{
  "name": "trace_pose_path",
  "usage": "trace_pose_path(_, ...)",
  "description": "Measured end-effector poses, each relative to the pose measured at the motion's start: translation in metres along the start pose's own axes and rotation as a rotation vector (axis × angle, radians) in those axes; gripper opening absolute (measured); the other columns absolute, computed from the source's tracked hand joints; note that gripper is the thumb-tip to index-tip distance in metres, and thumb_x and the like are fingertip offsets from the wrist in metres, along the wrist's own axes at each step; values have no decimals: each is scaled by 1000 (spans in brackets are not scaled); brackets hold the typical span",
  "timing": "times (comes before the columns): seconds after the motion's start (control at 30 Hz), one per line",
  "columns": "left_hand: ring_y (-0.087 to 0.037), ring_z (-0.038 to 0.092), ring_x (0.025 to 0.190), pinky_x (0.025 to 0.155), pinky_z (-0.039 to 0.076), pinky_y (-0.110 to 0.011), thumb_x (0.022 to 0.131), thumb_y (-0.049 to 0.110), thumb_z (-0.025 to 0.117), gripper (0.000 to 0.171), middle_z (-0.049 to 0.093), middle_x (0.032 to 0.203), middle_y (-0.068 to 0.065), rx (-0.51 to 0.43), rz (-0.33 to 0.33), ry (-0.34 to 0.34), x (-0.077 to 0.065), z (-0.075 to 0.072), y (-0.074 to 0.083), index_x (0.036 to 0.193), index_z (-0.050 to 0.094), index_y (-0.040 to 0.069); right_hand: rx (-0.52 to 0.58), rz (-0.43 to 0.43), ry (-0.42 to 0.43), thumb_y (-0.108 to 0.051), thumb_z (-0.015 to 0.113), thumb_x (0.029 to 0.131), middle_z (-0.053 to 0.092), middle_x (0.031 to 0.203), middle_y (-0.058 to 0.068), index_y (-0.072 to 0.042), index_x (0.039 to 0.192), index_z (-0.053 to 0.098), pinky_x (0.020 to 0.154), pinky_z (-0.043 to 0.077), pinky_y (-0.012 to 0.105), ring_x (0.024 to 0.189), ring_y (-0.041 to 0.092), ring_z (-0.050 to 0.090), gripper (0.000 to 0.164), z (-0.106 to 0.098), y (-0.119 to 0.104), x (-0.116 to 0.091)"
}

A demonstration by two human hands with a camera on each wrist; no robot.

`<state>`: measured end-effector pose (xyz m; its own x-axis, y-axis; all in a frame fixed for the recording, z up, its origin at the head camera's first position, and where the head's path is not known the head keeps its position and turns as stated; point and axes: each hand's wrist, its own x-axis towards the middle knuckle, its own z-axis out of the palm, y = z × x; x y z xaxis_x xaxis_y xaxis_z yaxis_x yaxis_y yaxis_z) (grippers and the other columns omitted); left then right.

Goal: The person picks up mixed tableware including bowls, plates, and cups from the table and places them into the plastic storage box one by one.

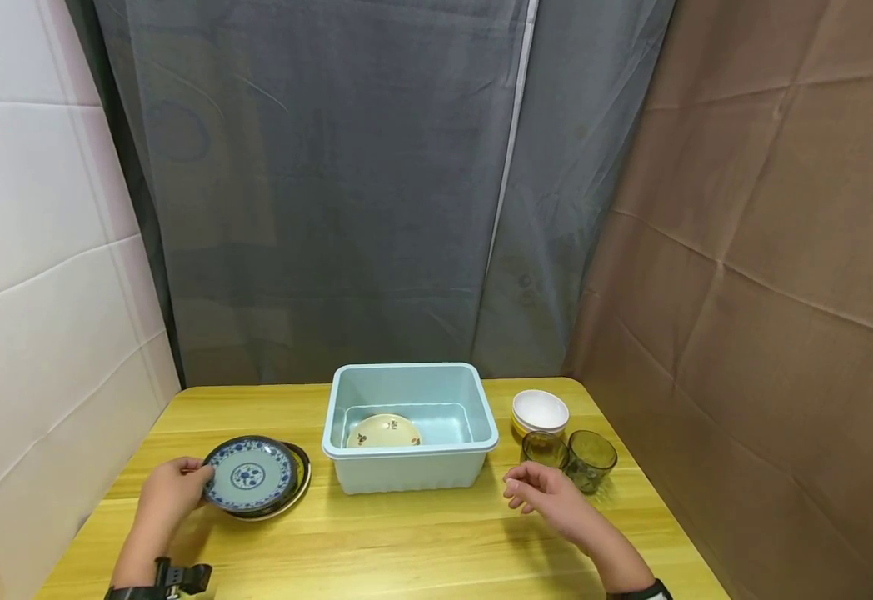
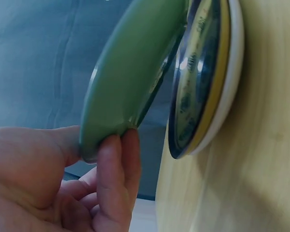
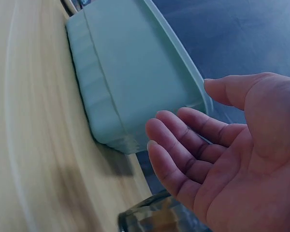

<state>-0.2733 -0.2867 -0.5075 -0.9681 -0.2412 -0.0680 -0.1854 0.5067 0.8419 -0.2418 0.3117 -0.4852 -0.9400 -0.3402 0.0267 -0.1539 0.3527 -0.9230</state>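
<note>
My left hand [image 1: 172,493] pinches the near-left rim of a blue-patterned plate [image 1: 249,475], thumb on one face and fingers on the other. In the left wrist view the plate's green underside [image 2: 130,67] is tilted up, its near edge apart from the stack of plates [image 2: 203,96] on the table. My right hand [image 1: 545,497] hovers over the table with relaxed, slightly bent fingers and nothing in them. Closest to it are two dark green glasses [image 1: 591,458]. A light blue plastic basin [image 1: 410,471] stands between the hands, with a cream flower-patterned plate [image 1: 384,431] inside.
White bowls [image 1: 540,410], with a yellow one beneath, are stacked behind the glasses at the right. The wooden table [image 1: 376,550] reaches back to a grey curtain [image 1: 316,208]. A white cloth hangs at the left, a brown cloth [image 1: 796,292] at the right.
</note>
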Motion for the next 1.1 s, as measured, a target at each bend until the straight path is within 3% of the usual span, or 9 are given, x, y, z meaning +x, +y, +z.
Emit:
trace_pose_path(0.33,-18,66,89,73,63,-28,113,23,58,52,59,130,-34,-180,-56,-3,-2,-10,11,143,51,-18,50,100,17,-26,61,116,73,114,16,6,129,65,89,64,49,106,35,73,35,-15,-11,4)
trace_pose_path(0.63,-15,62,85,71,59,-27,114,26,58,52,64,113,-16,-202,-24,-45,-11,-21,35,144,52,-16,109,143,43,-27,60,116,73,113,15,4,125,63,87,64,44,101,29,73,32,-26,-23,7)
trace_pose_path(0.8,-14,61,86,73,59,-26,115,26,58,50,64,114,-13,-212,4,-89,-18,-23,52,144,53,-15,145,159,53,-27,60,116,73,113,15,4,125,62,85,65,42,98,26,74,33,-27,-33,10)
trace_pose_path(1.1,-15,61,81,71,57,-27,115,20,59,37,66,99,-3,-241,82,-174,-30,-8,87,135,59,-11,174,135,33,-27,62,115,71,116,16,6,129,59,85,65,39,98,26,76,36,-21,-57,18)
